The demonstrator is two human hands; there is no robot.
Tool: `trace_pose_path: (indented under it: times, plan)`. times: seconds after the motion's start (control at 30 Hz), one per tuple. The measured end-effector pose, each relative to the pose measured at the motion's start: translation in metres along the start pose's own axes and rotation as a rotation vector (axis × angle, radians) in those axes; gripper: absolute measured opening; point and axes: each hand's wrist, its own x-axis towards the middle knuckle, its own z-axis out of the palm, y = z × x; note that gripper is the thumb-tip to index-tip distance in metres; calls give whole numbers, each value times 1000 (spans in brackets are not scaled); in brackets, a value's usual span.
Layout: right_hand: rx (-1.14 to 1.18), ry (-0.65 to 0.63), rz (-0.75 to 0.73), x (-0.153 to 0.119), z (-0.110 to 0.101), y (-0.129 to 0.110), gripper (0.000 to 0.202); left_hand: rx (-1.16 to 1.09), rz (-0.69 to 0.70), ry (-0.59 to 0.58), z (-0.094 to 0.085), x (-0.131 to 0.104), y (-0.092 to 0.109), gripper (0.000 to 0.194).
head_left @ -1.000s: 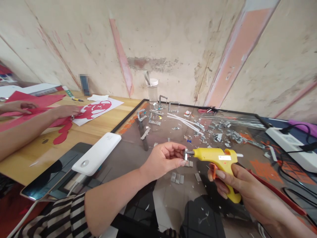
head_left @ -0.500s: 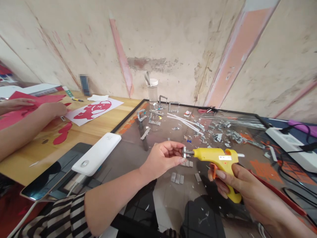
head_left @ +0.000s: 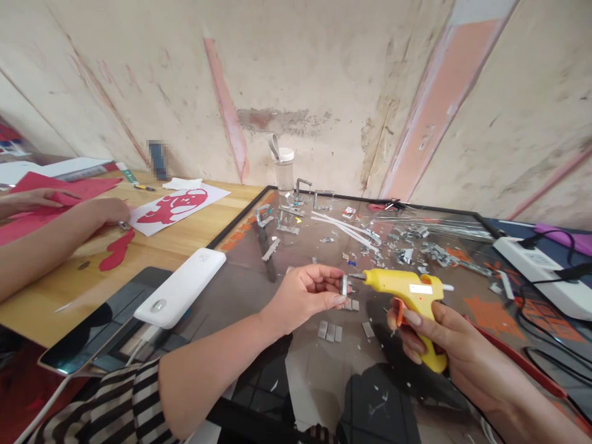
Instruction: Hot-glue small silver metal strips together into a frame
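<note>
Between the thumb and fingers of my left hand is a small grey piece, held upright. My right hand is wrapped round the handle of a yellow glue gun, with a finger by its orange trigger. The gun's metal nozzle points left at the grey piece, close to its upper part; whether they touch I cannot tell. Below my left fingertips, small flat grey pieces lie in a row on the dark glossy board.
Grey scraps, white sticks and a lidded jar stand or lie farther back. A white power bank and phone are at left, a power strip at right. Another person's hands handle red paper.
The glue gun in my right hand has tilted slightly, its nozzle moving up along the grey piece. My left hand is nearly still. The other person's hand has shifted on the red paper.
</note>
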Motion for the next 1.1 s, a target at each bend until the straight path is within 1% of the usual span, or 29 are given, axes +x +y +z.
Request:
trace_pose_path:
  times: [0.07,0.27,0.47,0.53,0.57,0.63,0.7,0.73,0.8,0.83,0.87,0.9,0.97,1.0,1.03,1.1]
  plan:
    - [7,2,-6,1,2,-1,29,6,-12,-7,1,0,0,34]
    - [-79,-16,24,2,5,2,33,54,-1,42,1,0,1,34]
    - [-15,-134,43,-2,8,-2,33,101,42,83,-2,3,4,36]
    - [24,-119,18,-1,3,-6,35,155,43,71,-4,3,6,36]
    - [23,-78,-9,0,-2,-8,36,187,43,61,-5,3,8,36]
    - [-55,37,-65,2,-16,-13,35,261,52,45,-6,3,12,35]
    - [-219,169,-134,5,-34,-20,32,365,73,42,-5,0,17,34]
    - [-303,256,-152,6,-44,-23,31,425,74,39,-4,-1,21,34]
    - [-563,436,-111,7,-62,-30,28,529,72,16,-3,-6,27,31]
    - [-696,497,-73,7,-70,-32,29,569,67,8,-3,-8,30,31]
    - [-784,523,-56,8,-76,-34,31,608,56,-3,-4,-11,33,31]
    - [-807,507,-36,8,-81,-35,32,645,45,-10,-4,-14,35,31]
    - [-749,438,9,9,-89,-33,33,715,12,-21,-8,-19,37,31]
    - [-726,419,25,9,-92,-31,34,756,-11,-31,-10,-22,38,31]
    - [-733,429,19,9,-95,-29,36,801,-35,-41,-13,-24,38,30]
    - [-859,525,-133,9,-102,-26,40,895,-72,-62,-19,-28,36,27]
